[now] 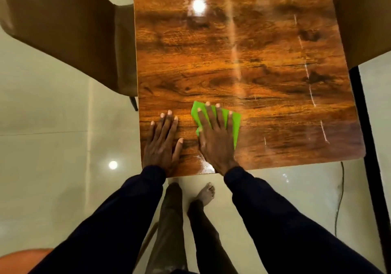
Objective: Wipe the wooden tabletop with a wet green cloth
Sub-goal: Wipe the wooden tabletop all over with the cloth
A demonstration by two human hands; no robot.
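Note:
The glossy wooden tabletop [243,57] fills the upper middle of the head view. A bright green cloth [234,125] lies flat on it near the front edge. My right hand [215,140] presses palm-down on the cloth with fingers spread, covering most of it. My left hand [163,142] rests flat on the bare wood just left of the cloth, fingers apart, holding nothing. Thin pale wet streaks run along the right side of the tabletop [309,76]. Both sleeves are dark.
A brown chair [69,30] stands against the table's left edge, and another brown chair [364,19] at the right. A dark table leg or frame [368,146] and a cable [340,197] lie on the right. My feet [205,193] stand on the pale tiled floor.

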